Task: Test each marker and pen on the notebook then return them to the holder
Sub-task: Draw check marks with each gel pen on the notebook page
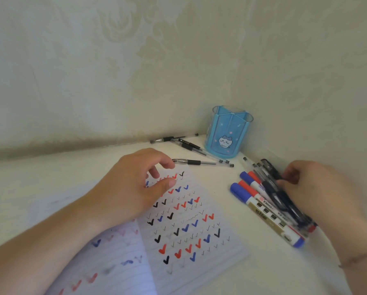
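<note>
An open lined notebook full of red, blue and black ticks lies in front of me. My left hand hovers over its top edge, fingers curled and apart, holding nothing, just short of a black gel pen. My right hand rests on a pile of blue- and red-capped markers and black pens at the right, fingers closing around the black pens. The blue holder with a cat picture stands empty in the corner.
Several more black gel pens lie against the wall left of the holder. Walls close the desk at the back and right. Bare white desk stretches to the left of the notebook.
</note>
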A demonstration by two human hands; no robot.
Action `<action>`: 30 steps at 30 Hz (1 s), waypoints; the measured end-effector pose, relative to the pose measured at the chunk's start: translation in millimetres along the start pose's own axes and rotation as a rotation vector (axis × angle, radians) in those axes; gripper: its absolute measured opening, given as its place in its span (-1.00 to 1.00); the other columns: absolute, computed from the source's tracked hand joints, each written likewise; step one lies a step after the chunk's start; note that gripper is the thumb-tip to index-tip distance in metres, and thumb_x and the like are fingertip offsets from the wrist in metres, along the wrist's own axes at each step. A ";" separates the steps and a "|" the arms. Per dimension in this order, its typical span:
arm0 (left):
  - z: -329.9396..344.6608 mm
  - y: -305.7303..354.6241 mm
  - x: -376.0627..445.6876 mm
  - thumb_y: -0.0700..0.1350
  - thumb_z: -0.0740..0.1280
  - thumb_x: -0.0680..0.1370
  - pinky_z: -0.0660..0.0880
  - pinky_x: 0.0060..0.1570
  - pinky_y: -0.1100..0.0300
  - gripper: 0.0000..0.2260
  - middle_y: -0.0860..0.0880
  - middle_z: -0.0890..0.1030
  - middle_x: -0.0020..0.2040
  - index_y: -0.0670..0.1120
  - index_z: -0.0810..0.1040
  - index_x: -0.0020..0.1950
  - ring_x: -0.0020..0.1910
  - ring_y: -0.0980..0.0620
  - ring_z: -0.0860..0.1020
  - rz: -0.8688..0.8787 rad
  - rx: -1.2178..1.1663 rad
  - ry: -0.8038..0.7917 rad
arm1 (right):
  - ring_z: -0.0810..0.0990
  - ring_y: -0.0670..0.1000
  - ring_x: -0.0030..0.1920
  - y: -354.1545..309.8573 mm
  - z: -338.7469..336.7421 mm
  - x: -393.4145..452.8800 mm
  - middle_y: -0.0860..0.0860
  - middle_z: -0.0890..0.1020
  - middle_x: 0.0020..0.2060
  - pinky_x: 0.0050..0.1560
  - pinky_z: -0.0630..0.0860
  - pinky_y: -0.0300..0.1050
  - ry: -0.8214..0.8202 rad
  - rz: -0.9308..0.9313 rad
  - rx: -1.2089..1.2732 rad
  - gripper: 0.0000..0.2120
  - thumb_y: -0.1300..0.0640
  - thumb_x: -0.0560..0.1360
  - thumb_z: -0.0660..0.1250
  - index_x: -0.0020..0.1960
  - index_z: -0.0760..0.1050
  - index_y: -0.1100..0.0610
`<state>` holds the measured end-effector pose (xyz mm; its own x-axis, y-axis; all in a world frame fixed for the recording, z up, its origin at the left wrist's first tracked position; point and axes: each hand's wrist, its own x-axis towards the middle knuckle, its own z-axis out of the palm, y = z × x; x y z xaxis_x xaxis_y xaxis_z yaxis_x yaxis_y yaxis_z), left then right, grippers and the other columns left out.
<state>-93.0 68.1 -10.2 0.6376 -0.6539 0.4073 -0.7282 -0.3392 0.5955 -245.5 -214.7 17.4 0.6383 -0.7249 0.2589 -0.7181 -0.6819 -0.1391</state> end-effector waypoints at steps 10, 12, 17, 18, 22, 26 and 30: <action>-0.8 -5.1 0.6 0.11 0.35 0.52 0.49 -0.05 0.25 -0.87 0.27 0.54 -0.05 0.18 0.53 0.05 -0.10 0.25 0.51 -0.048 0.133 0.036 | 0.50 0.00 0.13 -71.0 -11.9 -19.7 -0.16 0.59 0.07 -0.07 0.46 -0.11 0.073 -0.414 -0.051 -0.79 -0.05 0.56 0.21 0.16 0.53 -0.15; -1.3 -5.5 0.5 0.11 0.35 0.52 0.48 -0.05 0.27 -0.87 0.27 0.54 -0.05 0.18 0.52 0.06 -0.11 0.26 0.51 -0.051 0.146 0.035 | 0.44 -0.03 0.23 -92.7 -1.9 -12.3 -0.19 0.53 0.18 0.01 0.46 -0.10 0.016 -0.560 -0.091 -0.73 -0.08 0.58 0.21 0.26 0.46 -0.18; -2.8 -5.6 1.4 0.02 0.39 0.51 0.41 -0.05 0.40 -0.84 0.25 0.52 -0.04 0.16 0.52 0.07 -0.08 0.29 0.49 -0.040 0.105 0.032 | 0.52 0.07 0.13 -123.6 24.9 14.0 -0.03 0.50 0.15 -0.04 0.52 -0.04 -0.012 -0.589 -0.335 -0.71 -0.07 0.59 0.23 0.27 0.48 -0.05; -2.4 -5.6 1.4 -0.01 0.41 0.51 0.42 -0.03 0.41 -0.83 0.24 0.52 -0.03 0.14 0.53 0.08 -0.07 0.29 0.49 -0.031 0.086 0.024 | 0.55 0.09 0.08 -126.1 28.2 15.9 0.00 0.50 0.12 -0.06 0.53 -0.03 -0.027 -0.567 -0.358 -0.73 -0.05 0.59 0.24 0.24 0.50 -0.01; -0.8 -5.2 0.4 -0.08 0.46 0.47 0.41 0.08 0.35 -0.74 0.26 0.51 0.02 0.08 0.55 0.13 0.02 0.27 0.49 0.030 0.040 0.028 | 0.54 0.09 -0.01 -130.5 31.7 14.7 0.01 0.48 0.04 -0.19 0.53 -0.04 0.023 -0.559 -0.342 -0.84 0.08 0.58 0.25 0.13 0.54 0.02; 0.1 -3.2 0.7 0.00 0.37 0.52 0.39 0.26 0.06 -0.63 0.00 0.49 0.32 -0.09 0.52 0.29 0.25 -0.06 0.44 0.215 0.337 0.197 | 0.47 0.20 0.14 -129.2 6.5 -16.0 -0.01 0.62 -0.03 0.08 0.31 0.12 0.434 -0.772 -0.314 -0.92 0.13 0.45 0.37 -0.06 0.59 0.07; -3.7 6.9 -0.3 0.07 0.12 0.60 0.51 -0.13 0.01 -0.67 0.02 0.61 -0.05 -0.09 0.58 0.08 -0.09 -0.07 0.54 0.292 0.352 0.249 | 0.57 0.14 0.00 -111.1 -19.3 -59.4 -0.16 0.65 -0.27 0.25 0.22 0.20 0.697 -0.875 0.088 -0.90 0.03 0.49 0.37 -0.16 0.62 0.02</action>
<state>-97.2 68.5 -3.7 0.4042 -0.5894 0.6995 -0.8979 -0.4015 0.1805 -209.0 -94.0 35.9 0.5989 0.2010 0.7752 -0.0586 -0.9544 0.2927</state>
